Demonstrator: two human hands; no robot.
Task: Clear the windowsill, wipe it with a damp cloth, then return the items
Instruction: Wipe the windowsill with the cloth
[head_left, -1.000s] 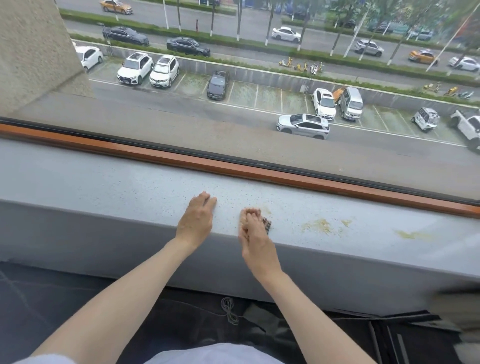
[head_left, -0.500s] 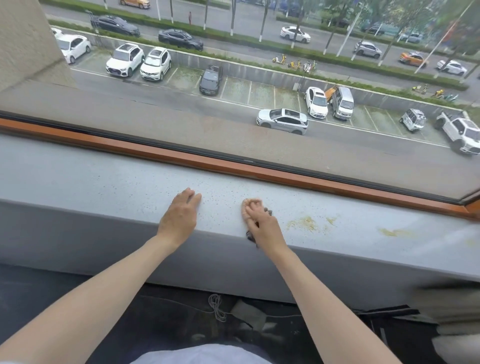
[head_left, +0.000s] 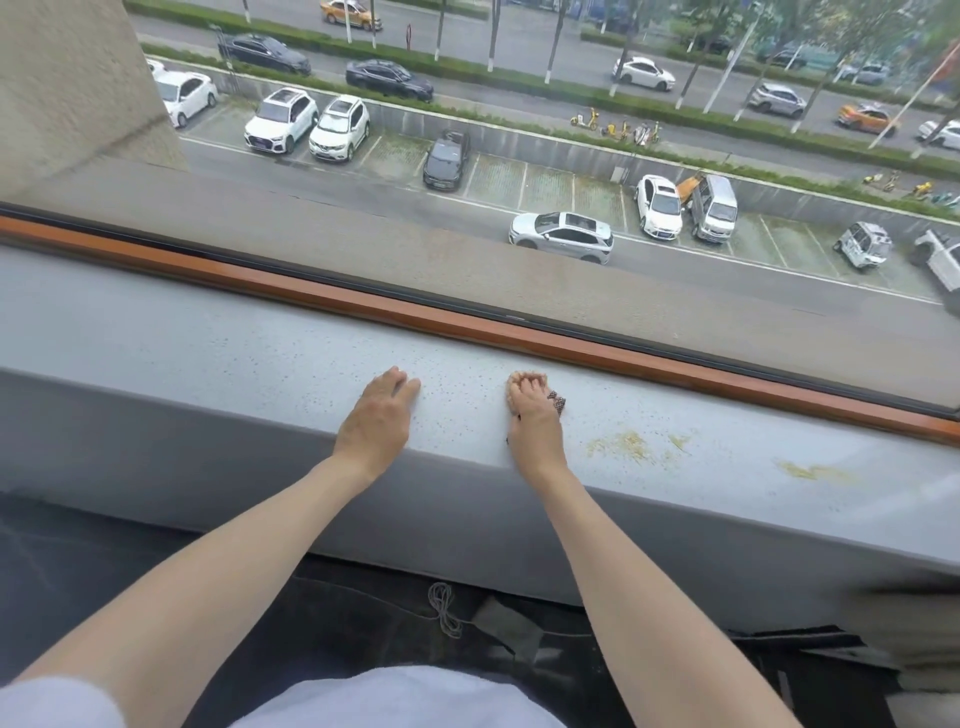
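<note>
The grey windowsill (head_left: 218, 343) runs across the view below an orange window frame. My right hand (head_left: 535, 421) lies on the sill, fingers curled round a small dark patterned cloth (head_left: 557, 401) that peeks out at its right side. My left hand (head_left: 376, 421) rests flat on the sill to the left, fingers straight, holding nothing. Yellowish crumbs (head_left: 623, 446) are scattered on the sill just right of my right hand, with another patch of crumbs (head_left: 810, 472) farther right.
The orange frame (head_left: 363, 306) and window glass bound the sill at the back. Below the sill's front edge the floor is dark, with a coiled cord (head_left: 444, 605). A blurred object (head_left: 904, 618) sits at the right edge.
My right hand with the cloth has moved away from the sill's front edge toward the window. My left hand stays flat in place on the sill.
</note>
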